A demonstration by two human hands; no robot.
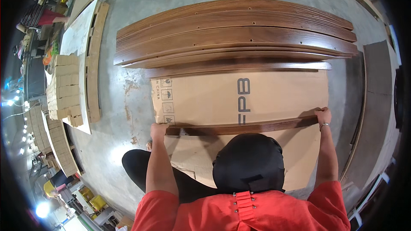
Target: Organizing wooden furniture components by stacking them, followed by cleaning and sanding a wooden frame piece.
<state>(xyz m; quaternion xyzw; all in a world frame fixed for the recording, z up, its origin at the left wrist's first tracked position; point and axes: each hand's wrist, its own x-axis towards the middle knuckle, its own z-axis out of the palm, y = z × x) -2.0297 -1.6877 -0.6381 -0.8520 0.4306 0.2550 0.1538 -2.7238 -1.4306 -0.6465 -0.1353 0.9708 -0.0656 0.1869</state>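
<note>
2 hands, left hand (159, 129) and right hand (323, 115), grip with curled fingers the ends of a dark wood-grain plank (239, 127) lying across a flat cardboard box (239, 96).

The flat cardboard carton (222, 98) lies on the concrete floor (128, 85) and fills the area directly ahead. A dark wood strip (244, 127) lies across its near part, with the left hand (159, 130) at one end and the right hand (323, 115) at the other; the span between the hands is blocked by the person's head covering (248, 162). Beyond the carton, a stack of long wood-grain panels (235, 32) closes off the far side. Left of the carton, a bare floor lane runs front to back, bounded by light boards (92, 60) and stacked small cartons (64, 87). To the right, a dark sheet (376, 98) covers the floor, leaving only a narrow floor strip beside the carton.
</note>
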